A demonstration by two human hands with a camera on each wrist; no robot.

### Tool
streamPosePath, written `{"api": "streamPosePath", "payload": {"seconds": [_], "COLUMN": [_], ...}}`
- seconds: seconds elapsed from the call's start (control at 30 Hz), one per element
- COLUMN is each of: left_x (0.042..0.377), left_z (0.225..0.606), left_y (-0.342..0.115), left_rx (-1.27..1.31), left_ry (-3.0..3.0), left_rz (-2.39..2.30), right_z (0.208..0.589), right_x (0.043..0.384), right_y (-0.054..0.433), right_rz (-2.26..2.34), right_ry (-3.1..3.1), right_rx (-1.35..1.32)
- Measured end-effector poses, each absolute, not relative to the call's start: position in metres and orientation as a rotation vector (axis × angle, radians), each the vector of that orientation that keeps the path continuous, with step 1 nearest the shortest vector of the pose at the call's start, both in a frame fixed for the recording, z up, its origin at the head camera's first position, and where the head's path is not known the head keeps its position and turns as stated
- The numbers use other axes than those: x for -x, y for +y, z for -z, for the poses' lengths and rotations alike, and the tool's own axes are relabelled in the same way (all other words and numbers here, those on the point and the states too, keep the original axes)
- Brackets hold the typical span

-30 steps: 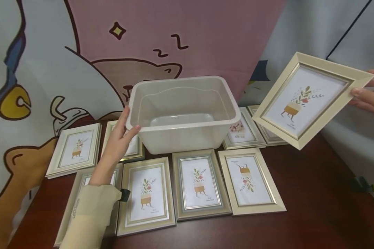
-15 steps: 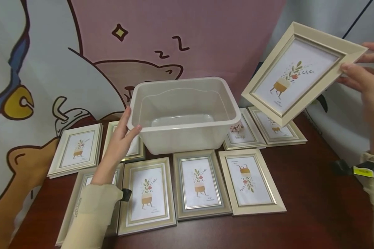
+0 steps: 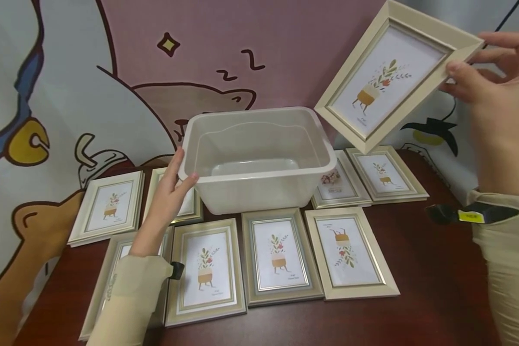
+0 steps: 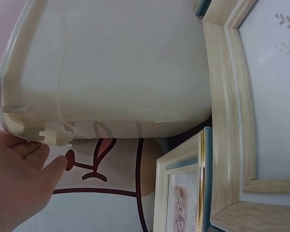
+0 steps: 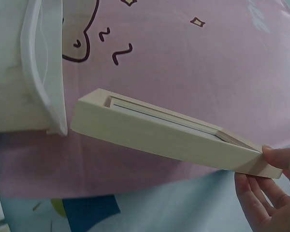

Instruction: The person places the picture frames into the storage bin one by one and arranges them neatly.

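Note:
An off-white plastic basin [image 3: 255,193] stands open side up, tilted toward me, and nothing shows inside it. My left hand [image 3: 166,194] holds its left front corner, thumb over the rim; in the left wrist view the fingers lie beneath the rim's edge. With my right hand [image 3: 499,91] I pinch a cream picture frame [image 3: 338,126] by one corner, thumb on the front and fingers behind. The frame hangs in the air, slanted, to the right of the basin and above its rim. Its print shows a potted plant on legs. Seen edge-on, the frame [image 5: 169,142] is thick.
A front row of picture frames lies face up on the dark red table [image 3: 328,322], including a grey one [image 3: 281,257] and a cream one [image 3: 350,252]. More frames [image 3: 387,174] lie stacked at back right and back left [image 3: 108,206]. Behind hangs a cartoon-printed cloth [image 3: 302,48].
My right hand has carried the picture frame leftward and up, closer to the basin. The left hand and the basin stay where they were.

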State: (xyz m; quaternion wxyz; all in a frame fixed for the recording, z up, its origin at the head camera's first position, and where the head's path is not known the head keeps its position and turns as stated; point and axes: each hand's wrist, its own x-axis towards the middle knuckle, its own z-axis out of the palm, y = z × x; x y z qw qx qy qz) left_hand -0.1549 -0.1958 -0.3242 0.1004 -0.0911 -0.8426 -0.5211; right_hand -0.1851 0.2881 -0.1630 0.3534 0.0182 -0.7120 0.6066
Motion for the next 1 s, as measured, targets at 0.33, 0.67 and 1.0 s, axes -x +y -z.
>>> {"api": "streamPosePath", "payload": {"seconds": [0.33, 0.67, 1.0], "left_x": [0.157, 0.154, 0.152], "left_z": [0.322, 0.323, 0.325], "left_y": [-0.195, -0.202, -0.2], "left_rx": [0.211, 0.16, 0.154], "left_ry": [-2.465, -2.477, -2.45], "left_rz": [1.576, 1.576, 1.643], "right_z": [0.167, 0.175, 0.199], "right_x": [0.201, 0.21, 0.222], "right_y": [0.257, 0.214, 0.19], "right_rz": [-1.713, -1.905, -1.917], "right_ry": [-1.635, -1.531, -1.542], "right_rx": [-0.258, -0.379, -0.41]}}
